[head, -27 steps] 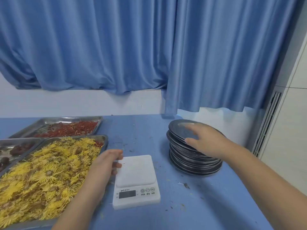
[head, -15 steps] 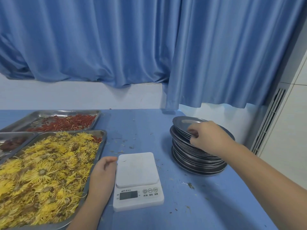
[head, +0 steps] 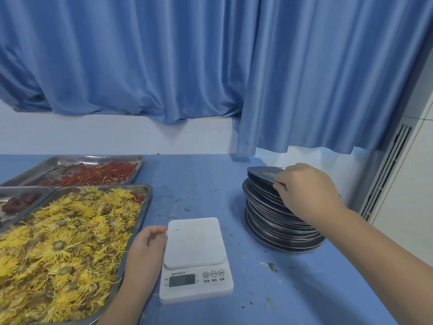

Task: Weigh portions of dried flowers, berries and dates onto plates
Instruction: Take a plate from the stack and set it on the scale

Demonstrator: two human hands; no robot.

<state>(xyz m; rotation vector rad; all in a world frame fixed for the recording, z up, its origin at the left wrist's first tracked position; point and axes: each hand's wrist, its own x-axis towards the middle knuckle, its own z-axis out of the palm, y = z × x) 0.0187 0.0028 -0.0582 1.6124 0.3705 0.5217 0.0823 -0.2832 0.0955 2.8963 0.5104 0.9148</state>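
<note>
Top plate tilts off the stack, edge in right hand grip.

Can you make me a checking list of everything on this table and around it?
Surface: blue table.
Job's things: white kitchen scale, nothing on it; stack of dark metal plates; yellow dried flowers, red berries and dates in steel trays.
Clutter: flower bits scattered around the kitchen scale.
Grips: left hand holds the kitchen scale's left edge; right hand pinches the top plate, tilted up off the stack.
Cables: nothing seen.
Surroundings: blue curtains, white wall, vent grille at right.
</note>
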